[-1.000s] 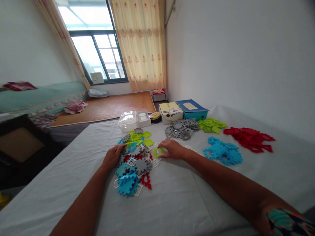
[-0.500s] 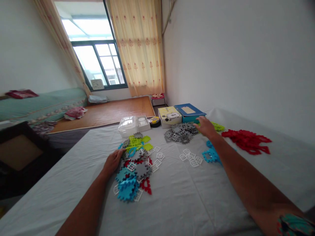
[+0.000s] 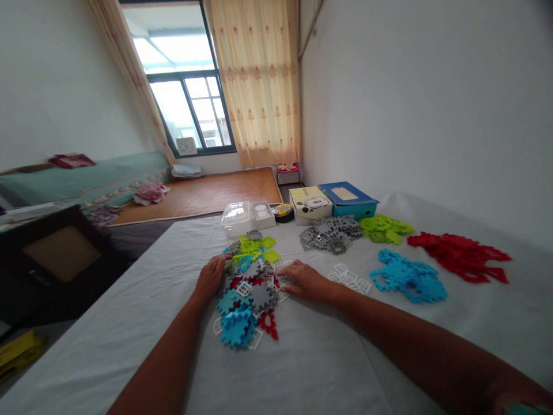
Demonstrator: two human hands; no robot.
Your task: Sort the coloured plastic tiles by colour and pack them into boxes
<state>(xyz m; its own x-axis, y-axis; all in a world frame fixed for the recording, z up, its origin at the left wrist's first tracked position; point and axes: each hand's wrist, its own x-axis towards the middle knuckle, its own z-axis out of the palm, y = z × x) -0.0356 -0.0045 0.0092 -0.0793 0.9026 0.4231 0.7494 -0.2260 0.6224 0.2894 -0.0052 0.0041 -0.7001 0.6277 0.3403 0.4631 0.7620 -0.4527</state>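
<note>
A mixed pile of interlocking plastic pieces with toothed edges lies on the cloth between my hands: yellow-green [image 3: 247, 248], grey [image 3: 264, 297], blue [image 3: 237, 327] and red [image 3: 268, 324] ones, with white lattice squares [image 3: 244, 288] among them. At the pile's left edge rests my left hand [image 3: 211, 278], fingers curled together, tips by the yellow-green pieces; whatever they may pinch is hidden. My right hand [image 3: 305, 280] reaches in from the right, fingers apart, its tips near the grey pieces and lattice squares. Nothing shows in its grasp.
Sorted heaps lie to the right: grey pieces [image 3: 330, 235], yellow-green pieces [image 3: 386, 229], blue pieces [image 3: 410, 276], red pieces [image 3: 458, 253] and white squares [image 3: 352, 279]. Behind stand a clear plastic box [image 3: 237, 218], a tape roll [image 3: 283, 213], a yellow box [image 3: 310, 204] and a blue box [image 3: 348, 199].
My right hand has moved left and nearer, from beside the yellow-green heap to the mixed pile's right edge. My left hand stays at the pile. The whole view has shifted slightly.
</note>
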